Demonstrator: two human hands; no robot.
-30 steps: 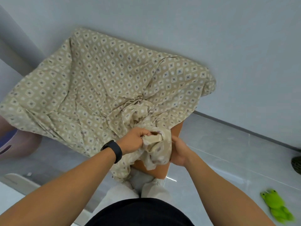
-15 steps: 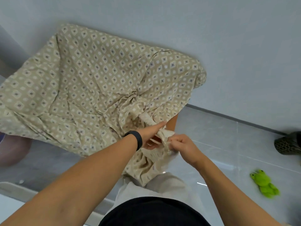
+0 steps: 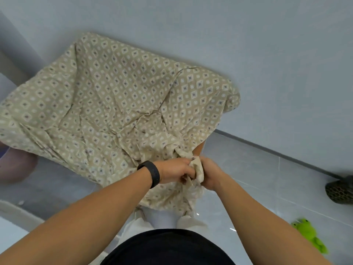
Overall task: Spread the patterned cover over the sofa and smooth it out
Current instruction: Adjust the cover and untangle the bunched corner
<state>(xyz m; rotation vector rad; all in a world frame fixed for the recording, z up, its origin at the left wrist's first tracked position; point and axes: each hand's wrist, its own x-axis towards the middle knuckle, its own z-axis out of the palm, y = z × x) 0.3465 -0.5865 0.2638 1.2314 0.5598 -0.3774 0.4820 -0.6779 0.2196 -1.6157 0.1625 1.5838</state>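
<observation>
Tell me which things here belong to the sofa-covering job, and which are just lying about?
Part of the job:
- patterned cover
- sofa, only a sliver showing
- left hand and right hand, both gripping bunched cloth

Lying about:
- green frog toy on the floor
- dark honeycomb-textured object at the right edge

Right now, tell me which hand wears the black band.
The left hand wears the black band at its wrist; the right hand has a bare wrist. Both grip the bunched patterned cover.
</observation>
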